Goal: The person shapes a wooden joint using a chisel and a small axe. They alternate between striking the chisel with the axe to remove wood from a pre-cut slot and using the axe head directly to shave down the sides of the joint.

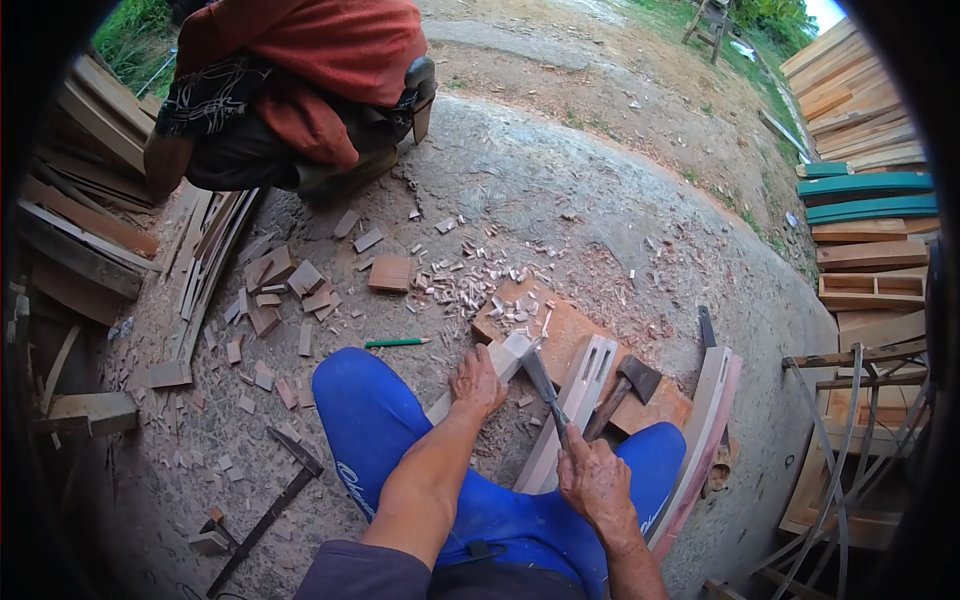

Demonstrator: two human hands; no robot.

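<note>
My left hand [477,383] is closed around a pale, squared wooden bar [507,355], whose far end rests on a brown wooden block [660,408]. In my right hand [595,480] is a chisel-like metal tool [545,382] with a long grey shaft, its far end touching the bar or right beside it. Whether its edge bites into the wood cannot be made out. Next to it, a hatchet [637,380] with a wooden handle lies on the block. A slotted wooden piece [583,390] leans between my legs, and a curved wooden piece [708,405] lies by my right knee.
Wood chips [470,285] and offcut blocks [390,273] litter the concrete floor. A green pencil [397,342] lies past my left knee, a bar clamp [270,505] at lower left. Someone in red cloth [345,50] crouches at far left. Stacked lumber [875,255] lines the right.
</note>
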